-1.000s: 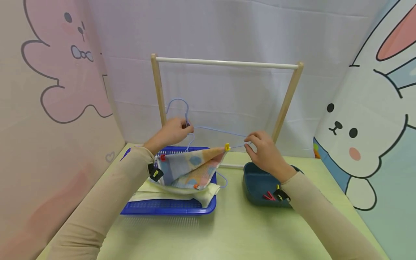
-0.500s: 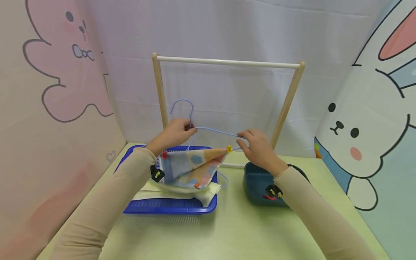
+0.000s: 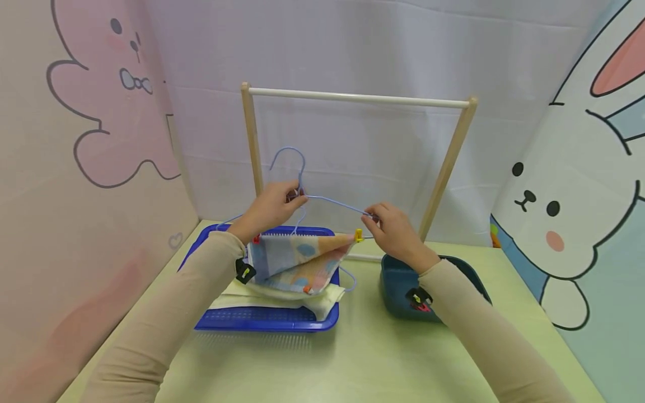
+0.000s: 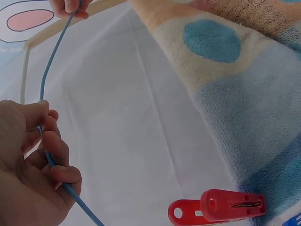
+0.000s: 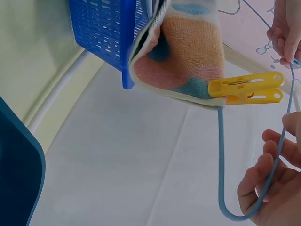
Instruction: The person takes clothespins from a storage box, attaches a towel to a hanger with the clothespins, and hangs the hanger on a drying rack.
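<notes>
My left hand (image 3: 274,204) grips a blue wire hanger (image 3: 335,202) at the base of its hook. Farther along, my right hand (image 3: 393,229) pinches the hanger's right shoulder with thumb and fingers. From the lower bar hangs a patterned towel (image 3: 302,254) in blue, peach and pink. A yellow clothespin (image 5: 247,88) clips its right corner to the wire, and a red clothespin (image 4: 225,205) sits at the left corner. An orange clip (image 3: 307,289) shows at the towel's lower fold, close over a pale yellow cloth (image 3: 322,305).
A blue plastic basket (image 3: 267,322) under the towel holds the pale cloth and other hangers. Behind stands a rack with a white rail (image 3: 358,98) and wooden posts (image 3: 448,168). A dark teal bin (image 3: 398,305) with clothespins inside stands right, partly behind my right forearm.
My right hand has slid left and inward along the hanger's shoulder. My left hand and the hook have shifted slightly right. The towel stays clipped on.
</notes>
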A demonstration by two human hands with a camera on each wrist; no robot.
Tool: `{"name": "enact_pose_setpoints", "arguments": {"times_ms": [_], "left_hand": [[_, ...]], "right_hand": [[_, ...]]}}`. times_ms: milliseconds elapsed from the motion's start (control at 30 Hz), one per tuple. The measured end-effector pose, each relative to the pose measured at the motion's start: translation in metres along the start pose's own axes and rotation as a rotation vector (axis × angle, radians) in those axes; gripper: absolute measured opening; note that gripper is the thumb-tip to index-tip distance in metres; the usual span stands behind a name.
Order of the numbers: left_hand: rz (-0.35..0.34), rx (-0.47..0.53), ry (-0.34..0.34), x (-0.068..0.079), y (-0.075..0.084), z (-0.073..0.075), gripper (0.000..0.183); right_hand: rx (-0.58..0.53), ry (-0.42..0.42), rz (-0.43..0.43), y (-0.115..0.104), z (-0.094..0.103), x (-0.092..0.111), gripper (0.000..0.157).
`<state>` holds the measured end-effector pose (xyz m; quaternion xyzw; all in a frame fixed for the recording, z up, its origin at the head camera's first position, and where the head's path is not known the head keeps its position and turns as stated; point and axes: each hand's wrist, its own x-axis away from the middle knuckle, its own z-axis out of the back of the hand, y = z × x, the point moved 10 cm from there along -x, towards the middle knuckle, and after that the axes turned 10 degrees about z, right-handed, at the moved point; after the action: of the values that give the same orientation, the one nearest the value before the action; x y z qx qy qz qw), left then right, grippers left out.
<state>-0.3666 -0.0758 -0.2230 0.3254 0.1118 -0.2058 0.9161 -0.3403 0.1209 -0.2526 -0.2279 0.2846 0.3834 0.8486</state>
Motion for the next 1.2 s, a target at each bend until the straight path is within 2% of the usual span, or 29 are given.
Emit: {"name": "enact_pose_setpoints", "arguments": {"times_ms": [100, 333, 567, 667, 900, 1200], "left_hand": [[-0.026, -0.025, 0.038, 0.000, 0.000, 0.003, 0.014], [-0.081, -0.080, 0.124, 0.002, 0.007, 0.016, 0.027], [-0.190, -0.063, 0.261, 0.003, 0.025, 0.039, 0.018], [-0.235, -0.037, 0.297, 0.003, 0.029, 0.046, 0.013], [-0.272, -0.002, 0.347, 0.003, 0.031, 0.057, 0.010], [-0.266, 0.016, 0.344, 0.000, 0.037, 0.066, 0.014]], "right_hand": [[-0.008, 0.024, 0.005, -0.001, 0.001, -0.001, 0.015], [-0.014, 0.061, 0.001, -0.004, 0.006, -0.005, 0.015], [-0.015, 0.129, 0.039, -0.015, 0.020, -0.013, 0.016], [-0.010, 0.142, 0.035, -0.018, 0.027, -0.016, 0.016], [-0.005, 0.151, 0.018, -0.020, 0.045, -0.022, 0.015], [0.024, 0.178, 0.012, -0.020, 0.069, -0.025, 0.014]]}}
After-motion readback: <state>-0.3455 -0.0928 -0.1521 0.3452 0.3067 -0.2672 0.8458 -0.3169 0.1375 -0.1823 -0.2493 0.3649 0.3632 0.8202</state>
